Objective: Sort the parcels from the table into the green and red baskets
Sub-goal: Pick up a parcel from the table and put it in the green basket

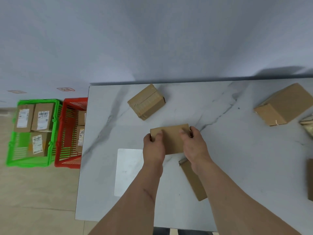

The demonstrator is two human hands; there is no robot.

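Note:
A small brown cardboard parcel (171, 138) is at the middle of the marble table (237, 167), gripped by both hands. My left hand (153, 148) holds its left end and my right hand (194, 146) its right end. Its upper face is plain, with no label showing. On the floor to the left stand the green basket (11, 150), with three labelled parcels inside, and the red basket (66, 129), holding labelled parcels partly hidden by the table edge.
Other brown parcels lie on the table: one at the back (146, 101), a larger one at the far right (284, 107), a flat one under my right forearm (194, 182), one at the right edge (310, 178). A pale rectangle (128, 172) marks the table.

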